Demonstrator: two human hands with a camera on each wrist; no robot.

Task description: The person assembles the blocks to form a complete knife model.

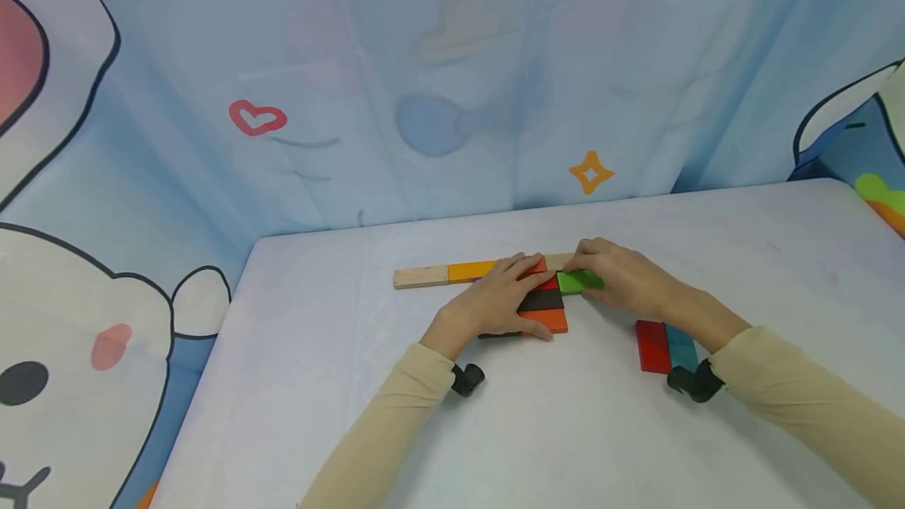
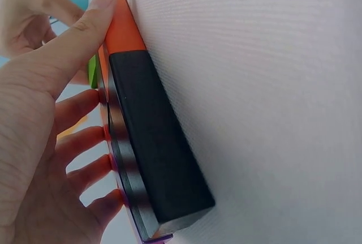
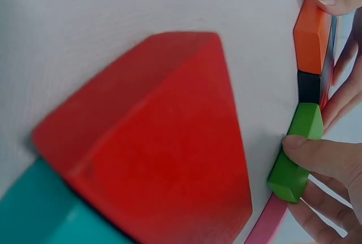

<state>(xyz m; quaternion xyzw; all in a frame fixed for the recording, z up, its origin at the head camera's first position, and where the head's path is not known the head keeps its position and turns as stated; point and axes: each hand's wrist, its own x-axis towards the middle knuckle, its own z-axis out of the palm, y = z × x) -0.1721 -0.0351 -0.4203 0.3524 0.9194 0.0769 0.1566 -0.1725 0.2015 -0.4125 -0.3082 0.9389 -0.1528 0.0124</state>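
My left hand (image 1: pixel 488 301) lies spread over a flat cluster of coloured blocks, its fingers nearly straight on top. Its thumb touches the orange block (image 2: pixel 124 29) at the near edge, beside a long black block (image 2: pixel 158 136). Under the fingers, parts of a red block (image 1: pixel 550 283) and another black block (image 1: pixel 540 300) show; the rest is covered. At the cluster's right side, my right hand (image 1: pixel 629 277) pinches a green block (image 3: pixel 297 156) between thumb and fingers. That green block appears to touch the cluster.
Along the back edge of the cluster runs a row with a pale wooden block (image 1: pixel 420 277) and a yellow block (image 1: pixel 470 271). A red block (image 1: pixel 654 346) and teal blocks (image 1: pixel 681 348) lie under the right forearm. A pink block (image 3: pixel 268 218) shows beyond the green one.
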